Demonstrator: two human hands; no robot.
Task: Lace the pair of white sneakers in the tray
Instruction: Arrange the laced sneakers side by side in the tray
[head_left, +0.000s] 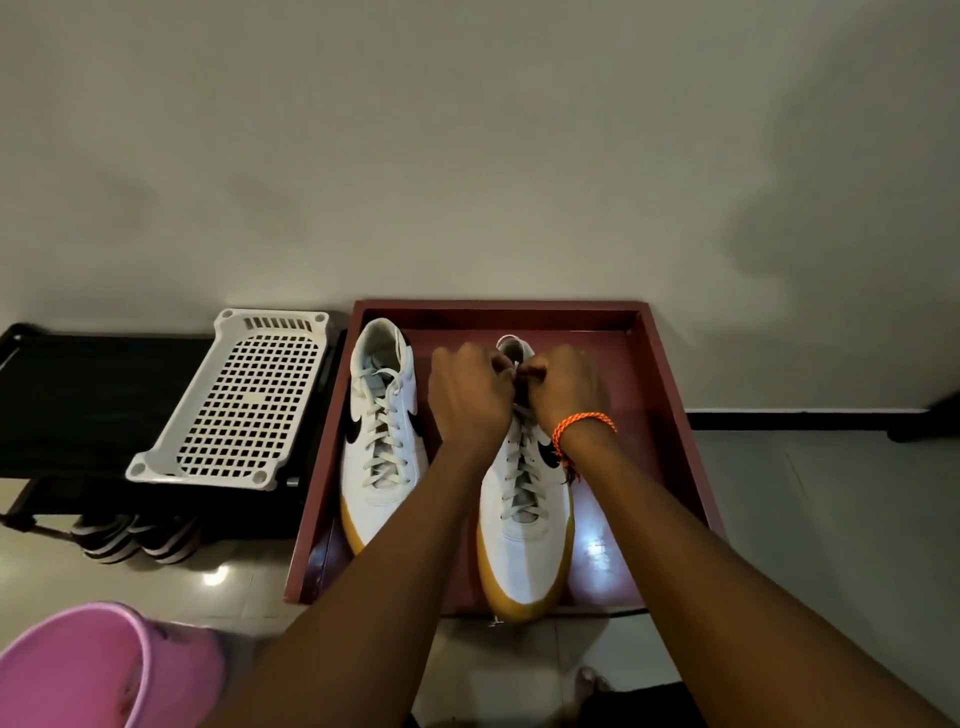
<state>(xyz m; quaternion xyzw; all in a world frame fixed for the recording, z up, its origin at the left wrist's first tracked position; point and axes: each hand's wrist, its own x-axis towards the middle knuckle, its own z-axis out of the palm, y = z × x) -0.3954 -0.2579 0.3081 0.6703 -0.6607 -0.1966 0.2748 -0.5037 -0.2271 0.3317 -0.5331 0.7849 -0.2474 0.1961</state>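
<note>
Left hand (470, 400) and right hand (566, 389) pinch lace ends (515, 370) atop right sneaker (524, 519); advise even tension before knotting.

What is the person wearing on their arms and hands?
Both forearms are bare, with no sleeves showing and no gloves on the left hand or the right hand. The only thing worn is an orange braided cord bracelet on the right wrist, with a short loose end hanging from it. No rings or watch are visible.
</note>
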